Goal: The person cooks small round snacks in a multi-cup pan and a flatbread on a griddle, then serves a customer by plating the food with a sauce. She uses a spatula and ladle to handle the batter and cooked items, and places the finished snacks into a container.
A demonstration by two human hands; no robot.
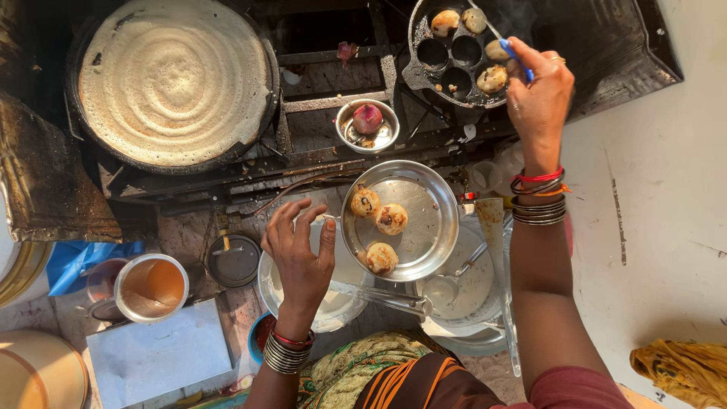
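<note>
Right hand (539, 95): grip closed on skewer (506, 44) over moulded pan (454, 57). Left hand (301, 250): grip pinching steel plate (432, 227) rim, three dumplings (380, 257). Adjacent: griddle (174, 79), onion bowl (367, 125), cup (151, 288).

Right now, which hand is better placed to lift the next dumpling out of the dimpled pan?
The right hand. It already holds the thin blue-handled pick over the dimpled pan, beside a browned dumpling. The left hand is far off, gripping the rim of the steel plate.
</note>
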